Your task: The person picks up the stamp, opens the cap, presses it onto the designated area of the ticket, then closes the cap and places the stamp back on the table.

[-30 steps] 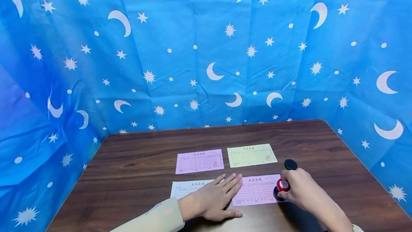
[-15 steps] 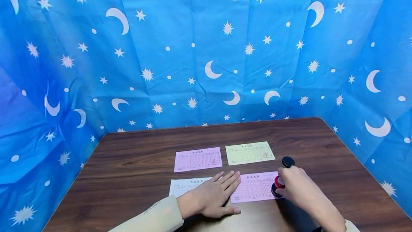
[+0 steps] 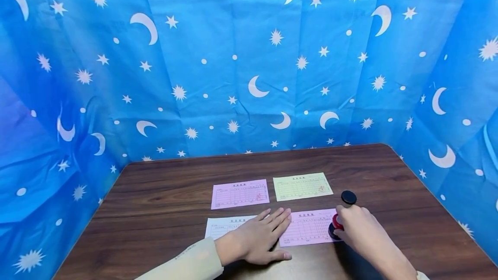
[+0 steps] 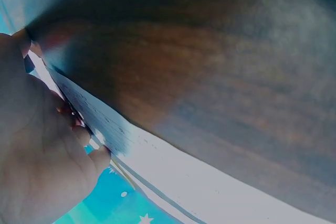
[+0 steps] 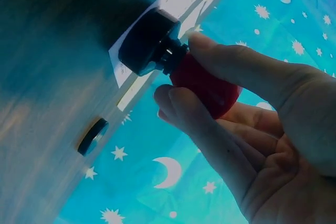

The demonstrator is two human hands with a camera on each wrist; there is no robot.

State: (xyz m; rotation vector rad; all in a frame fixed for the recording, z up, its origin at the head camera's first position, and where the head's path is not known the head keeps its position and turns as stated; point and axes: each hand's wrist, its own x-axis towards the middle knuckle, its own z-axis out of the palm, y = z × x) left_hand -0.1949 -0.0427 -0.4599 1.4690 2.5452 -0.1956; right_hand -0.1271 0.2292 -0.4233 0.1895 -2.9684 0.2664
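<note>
My right hand [image 3: 363,228] grips a stamp by its red handle [image 5: 207,85]. The stamp's round black base [image 5: 148,41] stands on the right end of the lower pink form [image 3: 307,228]. Fingers and thumb wrap the handle in the right wrist view. My left hand [image 3: 258,237] lies flat with fingers straight, over the left edge of that pink form and the right part of a white form [image 3: 223,227]. Its palm hides part of the white form. Beyond the right hand a round black cap [image 3: 349,197] lies on the table.
Behind these lie a purple-pink form [image 3: 240,194] and a yellow-green form [image 3: 302,186], each with a red mark at lower right. The dark wooden table [image 3: 167,185] ends at a blue curtain [image 3: 218,77] with moons and stars.
The red handle has tilted a little, and its top is now more hidden by the right hand. The stamp stays on the pink form. The left hand has not visibly moved.
</note>
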